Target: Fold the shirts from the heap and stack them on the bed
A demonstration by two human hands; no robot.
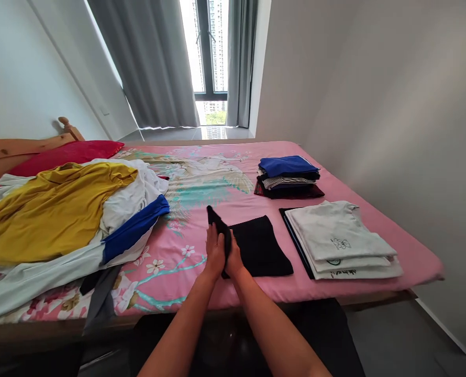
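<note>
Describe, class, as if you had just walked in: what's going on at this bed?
A person at the edge of the bed has a black garment in hand. Their left hand and right hand hold one part of it raised between them, while the rest lies flat on the bed. To the right are a light-coloured stack and, farther back, a darker stack topped with blue. On the left lies a loose heap with yellow on top.

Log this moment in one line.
left hand, right hand: holding black cloth, part raised | loose clothes: left | folded stacks: right | pink sheet: beneath
</note>
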